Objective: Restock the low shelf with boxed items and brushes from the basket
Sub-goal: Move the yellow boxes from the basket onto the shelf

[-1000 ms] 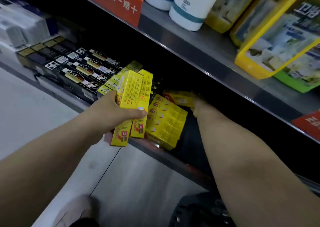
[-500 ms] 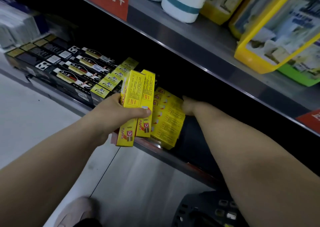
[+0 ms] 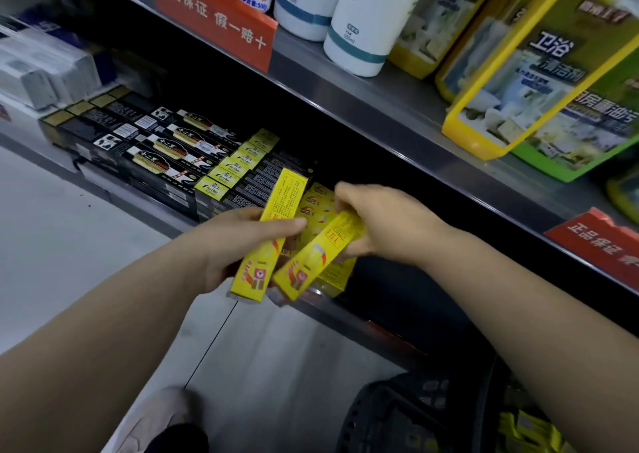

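Note:
My left hand [image 3: 235,245] grips one long yellow box [image 3: 273,234] upright in front of the low shelf [image 3: 345,314]. My right hand [image 3: 383,224] holds a second yellow box [image 3: 318,255], tilted and pulled apart from the first. Behind both lies a stack of the same yellow boxes [image 3: 332,276] on the low shelf. The black basket [image 3: 408,414] stands on the floor at the lower right, with yellow packs [image 3: 529,432] inside.
Black boxes [image 3: 162,151] and small yellow-ended boxes [image 3: 238,165] fill the low shelf to the left. The upper shelf edge [image 3: 380,106] overhangs, carrying white bottles [image 3: 366,23], yellow and green cleaner jugs [image 3: 539,72] and red signs [image 3: 214,16]. My shoe [image 3: 155,421] is on the pale floor.
My right hand has come back out of the shelf and taken one of the two yellow boxes from my left hand. The view has tilted slightly upward.

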### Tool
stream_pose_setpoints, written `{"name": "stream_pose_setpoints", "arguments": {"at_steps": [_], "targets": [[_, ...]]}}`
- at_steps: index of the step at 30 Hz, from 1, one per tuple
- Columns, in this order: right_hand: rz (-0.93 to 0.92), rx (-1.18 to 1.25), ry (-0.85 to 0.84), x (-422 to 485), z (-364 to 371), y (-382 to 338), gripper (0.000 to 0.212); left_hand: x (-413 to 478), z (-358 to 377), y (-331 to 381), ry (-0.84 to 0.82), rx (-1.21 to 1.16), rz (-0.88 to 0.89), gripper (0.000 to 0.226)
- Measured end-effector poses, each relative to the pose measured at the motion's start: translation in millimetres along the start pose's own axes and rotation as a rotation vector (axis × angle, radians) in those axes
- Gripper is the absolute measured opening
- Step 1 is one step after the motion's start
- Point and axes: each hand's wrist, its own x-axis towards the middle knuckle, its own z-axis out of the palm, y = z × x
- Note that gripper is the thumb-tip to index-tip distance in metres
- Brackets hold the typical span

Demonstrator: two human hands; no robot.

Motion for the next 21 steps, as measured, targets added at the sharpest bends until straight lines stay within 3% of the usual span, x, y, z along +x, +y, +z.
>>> {"name": "stream_pose_setpoints", "arguments": {"at_steps": [4, 9, 21], "targets": [[0.210, -0.196, -0.217, -5, 26, 10, 0.050, -2, -18, 1, 0.276, -0.129, 0.055, 0.050], [0.415, -0.294, -0.389, 20, 70, 7, 0.072, 1, -22, -1, 0.392, -0.234, 0.088, 0.045], [0.352, -0.290, -0.434, 33, 94, -2, 0.064, 11, -21, -7, 0.414, -0.317, 0.078, 0.021]]}}
